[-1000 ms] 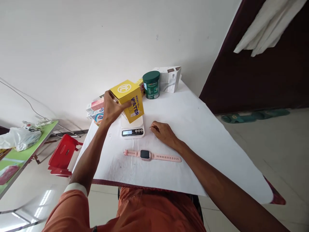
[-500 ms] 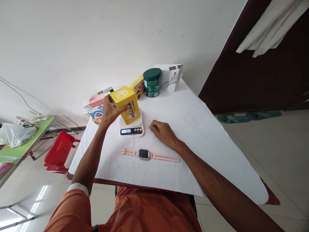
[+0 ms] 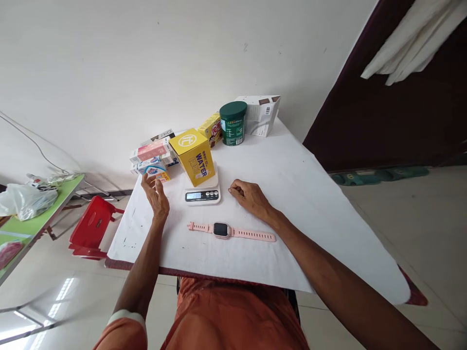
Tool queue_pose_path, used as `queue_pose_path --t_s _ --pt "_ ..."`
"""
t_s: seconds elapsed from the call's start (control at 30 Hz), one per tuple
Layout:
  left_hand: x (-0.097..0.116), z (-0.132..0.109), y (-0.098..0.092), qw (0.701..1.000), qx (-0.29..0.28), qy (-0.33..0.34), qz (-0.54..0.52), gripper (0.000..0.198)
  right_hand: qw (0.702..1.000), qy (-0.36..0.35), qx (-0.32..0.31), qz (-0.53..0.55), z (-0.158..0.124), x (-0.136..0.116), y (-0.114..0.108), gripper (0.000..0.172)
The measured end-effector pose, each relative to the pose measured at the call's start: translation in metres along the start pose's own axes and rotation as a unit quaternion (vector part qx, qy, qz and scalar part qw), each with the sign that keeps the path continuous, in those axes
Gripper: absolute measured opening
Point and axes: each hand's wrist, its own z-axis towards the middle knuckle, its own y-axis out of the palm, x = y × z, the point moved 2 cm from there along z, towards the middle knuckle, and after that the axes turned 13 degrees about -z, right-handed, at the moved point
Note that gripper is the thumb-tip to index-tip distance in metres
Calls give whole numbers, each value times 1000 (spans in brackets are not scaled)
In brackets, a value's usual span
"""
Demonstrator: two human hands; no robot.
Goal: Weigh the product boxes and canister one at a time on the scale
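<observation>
A yellow box (image 3: 194, 155) marked WATER stands upright on a small white digital scale (image 3: 203, 193) whose display is lit. My left hand (image 3: 156, 195) hovers open to the left of the scale, holding nothing, fingers apart. My right hand (image 3: 249, 196) rests on the white table cover (image 3: 292, 194) just right of the scale, fingers curled loosely with nothing in them. A pink smartwatch (image 3: 228, 232) lies flat, strap stretched out, in front of the scale between my arms.
Behind the scale are several small boxes (image 3: 153, 155), a yellow snack box (image 3: 212, 128), a green tub (image 3: 233, 122) and a white carton (image 3: 261, 114). A red stool (image 3: 91, 227) and a green table (image 3: 32, 214) stand to the left.
My left hand set the yellow box down on the scale, let go of it and drew back to the left. The right hand stayed put.
</observation>
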Motion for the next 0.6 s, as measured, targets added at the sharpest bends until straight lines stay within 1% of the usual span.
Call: queue_pose_path --t_s 0.1,0.2,0.3,0.37,0.5,0.53,0.6 --pt "-6 -3 -2 1000 -4 0 11 69 1000 0 -1 -1 0 0 0 20" --pt "-4 -6 1 999 -33 3 20 67 1000 0 -1 -2 0 0 0 19" --pt "0 -8 7 997 -67 -2 23 72 1000 0 0 -4 0 0 0 19" --pt "3 -5 15 994 -106 -4 27 81 1000 -2 -2 -7 0 0 0 19" --pt "8 13 43 979 -201 15 39 118 1000 -3 1 -15 -1 -1 0 18" --pt "9 18 50 975 -219 14 33 123 1000 -2 3 -15 -1 -1 0 18" --pt "8 28 62 971 -238 8 11 122 1000 -3 4 -11 -1 -1 0 18"
